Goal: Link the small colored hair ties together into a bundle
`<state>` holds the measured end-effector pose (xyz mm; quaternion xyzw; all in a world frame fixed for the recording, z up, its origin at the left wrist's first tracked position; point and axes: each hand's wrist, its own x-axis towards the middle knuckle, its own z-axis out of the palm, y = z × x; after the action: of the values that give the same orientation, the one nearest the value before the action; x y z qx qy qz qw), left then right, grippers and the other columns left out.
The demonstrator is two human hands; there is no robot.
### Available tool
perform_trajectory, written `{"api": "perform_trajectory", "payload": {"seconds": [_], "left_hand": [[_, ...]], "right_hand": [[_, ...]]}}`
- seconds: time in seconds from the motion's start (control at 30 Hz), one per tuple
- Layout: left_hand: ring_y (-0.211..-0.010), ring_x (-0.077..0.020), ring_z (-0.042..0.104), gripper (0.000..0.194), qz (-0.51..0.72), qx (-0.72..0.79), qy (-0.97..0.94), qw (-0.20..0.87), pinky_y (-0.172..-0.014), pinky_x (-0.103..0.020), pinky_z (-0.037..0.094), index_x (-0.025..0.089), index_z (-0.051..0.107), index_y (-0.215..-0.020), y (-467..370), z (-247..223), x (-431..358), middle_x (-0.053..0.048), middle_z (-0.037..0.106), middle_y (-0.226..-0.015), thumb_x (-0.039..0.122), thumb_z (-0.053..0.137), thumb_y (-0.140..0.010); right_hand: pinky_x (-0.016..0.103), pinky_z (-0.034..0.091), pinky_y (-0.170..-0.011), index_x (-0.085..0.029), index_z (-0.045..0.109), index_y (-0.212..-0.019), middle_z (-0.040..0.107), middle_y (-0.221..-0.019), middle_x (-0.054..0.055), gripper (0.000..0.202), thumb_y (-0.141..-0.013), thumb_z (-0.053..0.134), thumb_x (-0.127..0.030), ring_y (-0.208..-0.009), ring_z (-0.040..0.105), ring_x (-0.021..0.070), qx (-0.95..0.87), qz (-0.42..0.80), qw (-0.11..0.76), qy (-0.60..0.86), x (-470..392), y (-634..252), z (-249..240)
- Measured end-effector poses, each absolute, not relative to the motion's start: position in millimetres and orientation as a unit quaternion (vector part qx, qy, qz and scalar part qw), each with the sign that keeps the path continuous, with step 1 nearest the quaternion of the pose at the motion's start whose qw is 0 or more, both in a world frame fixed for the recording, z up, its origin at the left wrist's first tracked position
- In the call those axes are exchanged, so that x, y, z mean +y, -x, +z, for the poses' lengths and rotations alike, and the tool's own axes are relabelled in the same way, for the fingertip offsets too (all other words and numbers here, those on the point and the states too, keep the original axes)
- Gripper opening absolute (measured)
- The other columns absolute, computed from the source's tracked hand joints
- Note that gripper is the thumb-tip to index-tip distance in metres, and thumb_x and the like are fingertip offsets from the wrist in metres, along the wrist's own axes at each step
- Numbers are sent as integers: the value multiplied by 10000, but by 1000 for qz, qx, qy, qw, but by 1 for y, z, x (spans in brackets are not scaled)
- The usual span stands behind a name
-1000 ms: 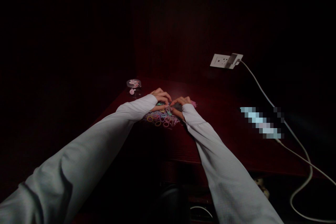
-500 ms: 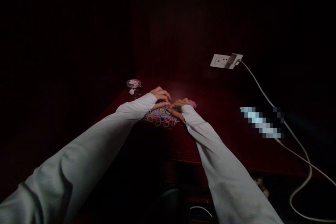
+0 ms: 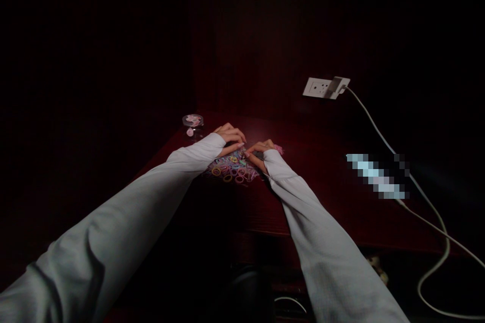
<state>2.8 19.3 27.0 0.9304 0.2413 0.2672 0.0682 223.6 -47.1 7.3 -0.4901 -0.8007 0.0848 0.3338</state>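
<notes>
A heap of small coloured hair ties (image 3: 228, 171), mostly purple, pink and yellow, lies on the dark red table (image 3: 265, 212). Above its far left part is my left hand (image 3: 231, 139), fingers bent and thumb brought close to the index finger. My right hand (image 3: 260, 150) comes in from the right with index finger and thumb pinched together over the heap. The two sets of fingertips are close to each other. Whatever lies between them is too small and dark to make out. Behind the right hand a pink bundle (image 3: 279, 149) shows in part.
A clear round container (image 3: 193, 122) with pink pieces stands at the far left. On the right lies a blurred-out phone (image 3: 375, 176) on a white cable (image 3: 428, 202), which runs to a charger (image 3: 338, 88) in the wall socket (image 3: 316, 87). The table's front edge is near me.
The right hand has shifted slightly right, and the fingertips of the two hands are a little farther apart. The heap looks nearly the same.
</notes>
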Motion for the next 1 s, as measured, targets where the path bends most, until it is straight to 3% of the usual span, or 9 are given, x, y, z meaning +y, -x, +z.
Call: {"api": "perform_trajectory", "payload": {"seconds": [0.2, 0.53, 1.0], "left_hand": [[-1124, -250, 531, 421, 265, 201, -942, 57, -1003, -390, 375, 262, 712, -1246, 1, 32, 16, -57, 701, -1254, 560, 654, -955], [-1089, -229, 544, 272, 290, 186, -937, 53, -1000, -384, 386, 218, 768, -1030, 2, 34, 18, -58, 735, -1207, 448, 624, -1011], [-1083, -223, 550, 232, 286, 204, -934, 65, -1016, -393, 385, 227, 728, -1000, 2, 36, 13, -37, 730, -1208, 405, 581, -1026]], "right_hand": [[400, 382, -906, -258, 798, -914, 744, -898, 52, 155, -959, 682, -351, -987, 538, 258, -797, 80, 349, 486, -42, -225, 3], [387, 376, -890, -250, 800, -911, 733, -867, 53, 188, -977, 658, -354, -974, 524, 250, -795, 85, 362, 480, -42, -226, 1], [394, 395, -895, -276, 801, -941, 743, -887, 56, 264, -1008, 597, -428, -964, 536, 247, -790, 58, 355, 497, -32, -230, -10]]}}
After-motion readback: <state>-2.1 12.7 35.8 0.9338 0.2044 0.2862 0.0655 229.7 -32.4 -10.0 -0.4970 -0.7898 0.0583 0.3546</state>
